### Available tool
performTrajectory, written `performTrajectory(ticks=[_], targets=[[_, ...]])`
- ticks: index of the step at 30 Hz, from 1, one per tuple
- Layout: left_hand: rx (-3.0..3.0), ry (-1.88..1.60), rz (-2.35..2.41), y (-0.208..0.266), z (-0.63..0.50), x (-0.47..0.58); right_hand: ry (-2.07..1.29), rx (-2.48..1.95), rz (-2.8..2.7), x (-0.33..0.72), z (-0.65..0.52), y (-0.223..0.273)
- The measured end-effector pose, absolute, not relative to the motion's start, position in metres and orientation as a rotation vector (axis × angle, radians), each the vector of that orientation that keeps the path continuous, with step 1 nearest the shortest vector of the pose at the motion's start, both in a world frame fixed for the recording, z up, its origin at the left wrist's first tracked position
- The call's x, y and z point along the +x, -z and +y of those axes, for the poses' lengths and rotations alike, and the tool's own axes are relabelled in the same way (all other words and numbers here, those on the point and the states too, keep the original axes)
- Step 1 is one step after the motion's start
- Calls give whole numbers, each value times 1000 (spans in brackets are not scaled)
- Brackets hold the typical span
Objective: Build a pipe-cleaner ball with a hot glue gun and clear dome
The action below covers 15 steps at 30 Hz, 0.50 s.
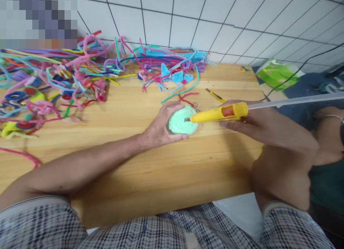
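Observation:
My left hand (163, 125) is closed around the side of a round mint-green coil (181, 124), which looks wound from pipe cleaners, over the wooden table. In my right hand (249, 125) is a yellow hot glue gun (219, 113). Its metal nozzle meets the top of the coil near the centre, and a long whitish glue stick (290, 100) runs out of its back end. The fingers around the gun's handle are partly hidden by its body. Just beyond the coil lie a short red pipe cleaner (186, 98) and a yellow box cutter (215, 95).
Tangled coloured pipe cleaners (53, 73) cover the table's left side, with another bundle (172, 59) along the tiled wall (188, 15). A black cord (285, 80) crosses near a green bag (278, 74) at the right. Another person's arm (329, 134) shows at the right edge.

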<state>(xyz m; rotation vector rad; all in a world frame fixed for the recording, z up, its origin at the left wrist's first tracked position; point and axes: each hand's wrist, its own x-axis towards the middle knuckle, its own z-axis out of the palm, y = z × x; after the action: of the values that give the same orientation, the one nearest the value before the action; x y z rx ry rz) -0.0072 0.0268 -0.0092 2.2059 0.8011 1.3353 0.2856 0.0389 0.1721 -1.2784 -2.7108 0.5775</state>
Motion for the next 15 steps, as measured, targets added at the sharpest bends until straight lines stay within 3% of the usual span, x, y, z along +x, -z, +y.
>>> performTrajectory(ticks=[15], targets=[[2233,-1271,814,8,26,-10,-507,-1297,-2722,285,39,-170]])
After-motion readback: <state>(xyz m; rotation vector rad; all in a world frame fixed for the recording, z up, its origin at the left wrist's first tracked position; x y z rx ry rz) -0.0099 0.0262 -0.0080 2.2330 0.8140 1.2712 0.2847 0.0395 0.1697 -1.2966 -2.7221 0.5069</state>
